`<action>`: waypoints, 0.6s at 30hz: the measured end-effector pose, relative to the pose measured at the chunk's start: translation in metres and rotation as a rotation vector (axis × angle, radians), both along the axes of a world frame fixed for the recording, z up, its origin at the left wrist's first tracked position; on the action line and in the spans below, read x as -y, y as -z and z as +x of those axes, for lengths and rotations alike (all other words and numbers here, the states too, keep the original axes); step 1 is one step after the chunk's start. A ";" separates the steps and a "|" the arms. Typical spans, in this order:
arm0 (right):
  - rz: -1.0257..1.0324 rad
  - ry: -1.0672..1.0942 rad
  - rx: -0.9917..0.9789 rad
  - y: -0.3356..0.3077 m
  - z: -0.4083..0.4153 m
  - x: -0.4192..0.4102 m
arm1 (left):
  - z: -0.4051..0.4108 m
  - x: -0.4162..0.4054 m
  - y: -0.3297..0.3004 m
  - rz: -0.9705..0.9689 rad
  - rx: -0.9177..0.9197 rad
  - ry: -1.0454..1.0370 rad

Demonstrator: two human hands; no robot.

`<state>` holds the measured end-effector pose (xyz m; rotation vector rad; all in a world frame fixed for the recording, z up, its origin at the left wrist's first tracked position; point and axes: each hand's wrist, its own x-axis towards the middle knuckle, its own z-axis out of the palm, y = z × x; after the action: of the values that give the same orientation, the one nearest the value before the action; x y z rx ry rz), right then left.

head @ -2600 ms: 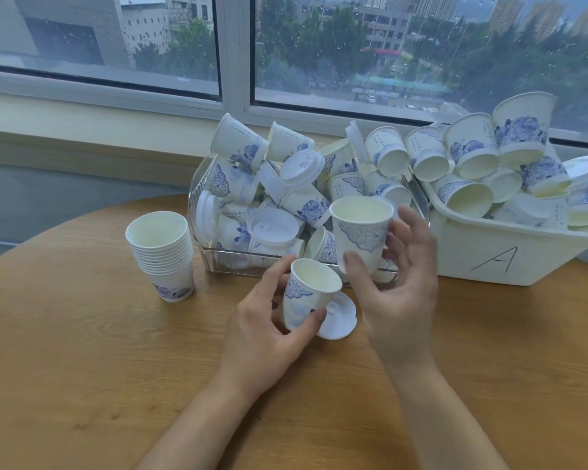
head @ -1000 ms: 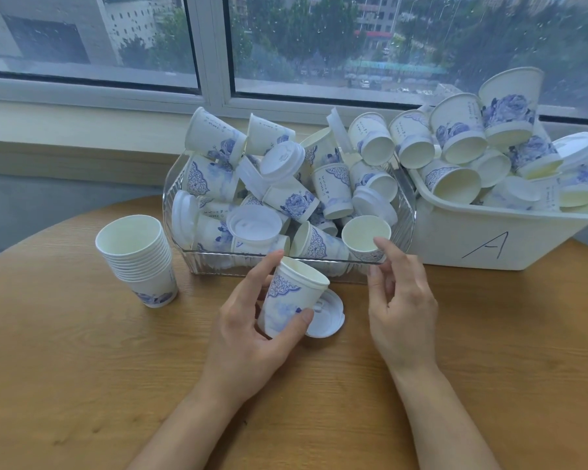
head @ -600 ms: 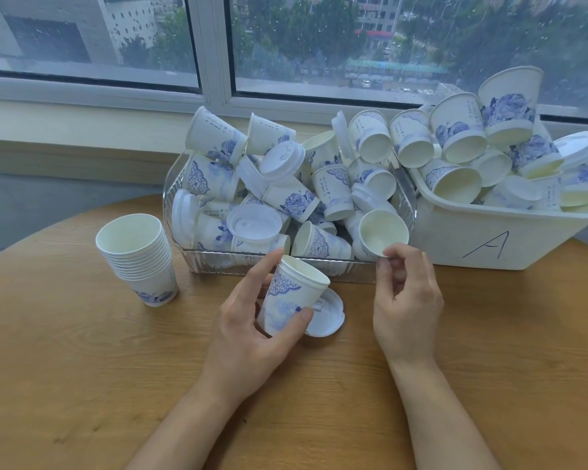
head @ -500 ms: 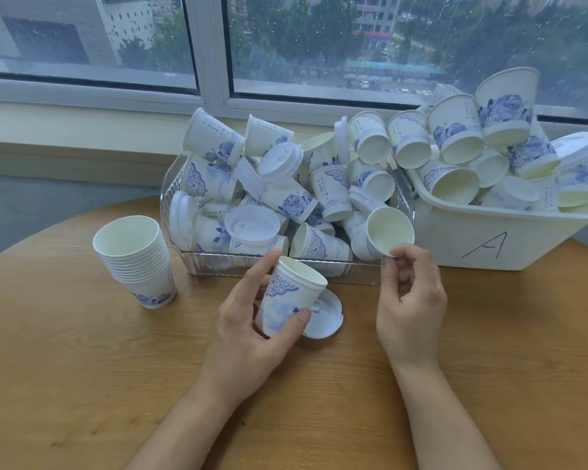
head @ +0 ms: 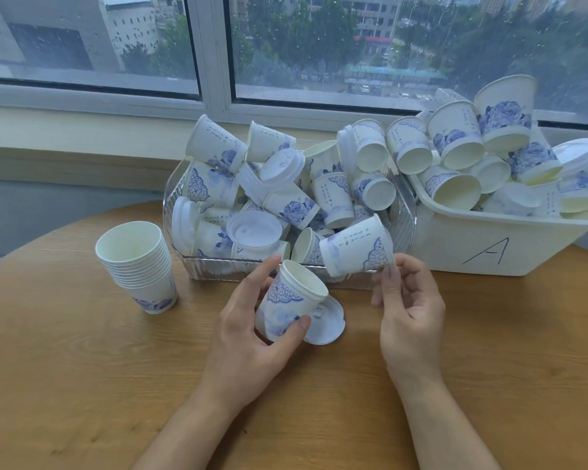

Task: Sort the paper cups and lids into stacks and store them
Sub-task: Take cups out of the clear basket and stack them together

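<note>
Barely begun: one stack of cups (head: pixel 138 266) stood at nine o'clock; the left hand (head: pixel 252 337) gripped a cup (head: pixel 291 305), right hand (head: pixel 409 313) pinched another cup (head: pixel 355 247); both bins remained heaped.

Both bare forearms reach in from the lower edge, converging toward the middle. The left hand (head: pixel 248 337) lies with its palm turned inward and up, its thumb curled across the lower front of a paper cup (head: pixel 291 308) and its fingers extended up behind the cup's far side, so the cup sits tilted in the grip. The right hand (head: pixel 409 313) is raised a little higher, back toward the camera, wrist bent slightly; its thumb and fingertips pinch the rim of a second cup (head: pixel 357 247), which is lying on its side.
</note>
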<state>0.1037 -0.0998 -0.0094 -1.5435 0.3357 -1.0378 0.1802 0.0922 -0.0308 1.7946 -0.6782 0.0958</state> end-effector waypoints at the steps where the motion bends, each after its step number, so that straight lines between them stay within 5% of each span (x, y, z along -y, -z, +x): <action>1: 0.016 -0.037 0.006 -0.001 0.000 -0.002 | 0.000 0.000 0.000 0.001 0.007 0.000; 18: 0.022 -0.365 -0.070 0.006 0.002 -0.023 | 0.001 0.000 -0.001 -0.030 0.107 0.028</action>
<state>0.1056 -0.0772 -0.0154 -1.5523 0.1053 -0.6937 0.1809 0.0919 -0.0300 1.7602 -0.7746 0.1832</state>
